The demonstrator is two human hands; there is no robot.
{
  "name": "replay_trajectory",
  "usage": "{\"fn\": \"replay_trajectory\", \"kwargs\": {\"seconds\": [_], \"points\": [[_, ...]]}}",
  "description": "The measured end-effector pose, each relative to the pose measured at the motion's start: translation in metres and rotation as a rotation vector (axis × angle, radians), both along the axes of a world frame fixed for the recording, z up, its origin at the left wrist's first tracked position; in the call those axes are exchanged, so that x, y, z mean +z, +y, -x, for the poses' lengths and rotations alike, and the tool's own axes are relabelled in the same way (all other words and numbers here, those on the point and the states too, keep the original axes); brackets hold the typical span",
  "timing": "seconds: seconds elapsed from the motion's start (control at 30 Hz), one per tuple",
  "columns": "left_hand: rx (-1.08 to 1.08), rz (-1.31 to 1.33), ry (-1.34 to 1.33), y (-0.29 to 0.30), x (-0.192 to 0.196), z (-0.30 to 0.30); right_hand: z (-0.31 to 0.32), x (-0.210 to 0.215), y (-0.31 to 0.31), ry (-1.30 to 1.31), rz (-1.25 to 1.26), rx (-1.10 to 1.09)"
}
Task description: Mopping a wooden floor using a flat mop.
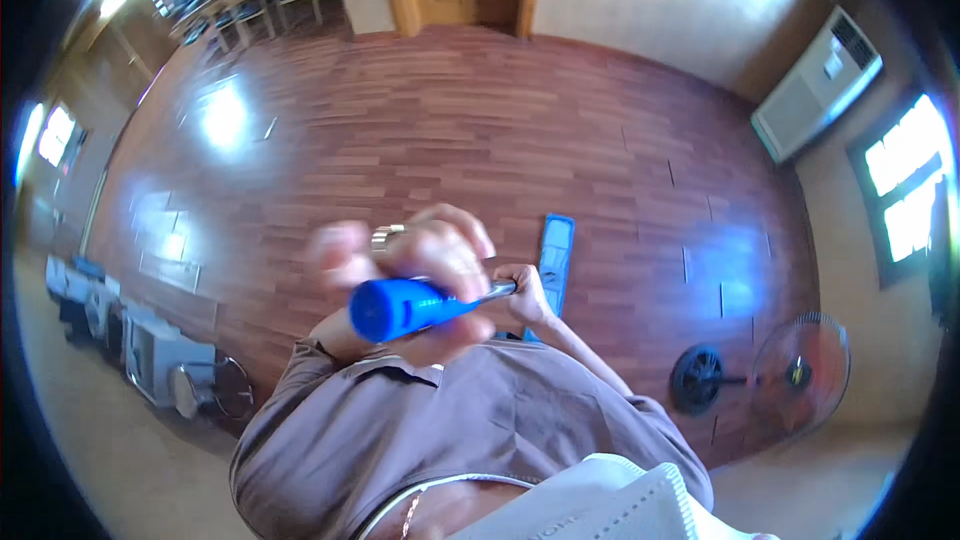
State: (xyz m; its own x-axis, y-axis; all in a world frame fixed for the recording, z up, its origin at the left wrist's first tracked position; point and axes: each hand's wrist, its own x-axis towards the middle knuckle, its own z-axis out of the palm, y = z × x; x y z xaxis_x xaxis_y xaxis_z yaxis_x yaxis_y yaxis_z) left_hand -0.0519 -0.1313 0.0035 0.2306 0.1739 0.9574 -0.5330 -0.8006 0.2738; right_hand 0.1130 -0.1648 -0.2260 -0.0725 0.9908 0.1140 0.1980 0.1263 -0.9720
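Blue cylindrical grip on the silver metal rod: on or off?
On: the blue cylindrical grip, held in the left hand, visibly meets the silver metal rod.

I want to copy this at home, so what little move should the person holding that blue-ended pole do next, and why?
Perhaps curl the left hand more snugly around the blue grip: it looks loose there, though blurred, while the right hand is closed around the metal shaft.
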Motion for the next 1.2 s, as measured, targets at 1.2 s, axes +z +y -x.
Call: {"fn": "replay_trajectory", "kwargs": {"seconds": [1.2], "points": [[0.496, 0.647, 0.869, -0.116, -0.286, 0.046, 0.032, 0.292, -0.169, -0.53, -1.3, 0.169]]}}
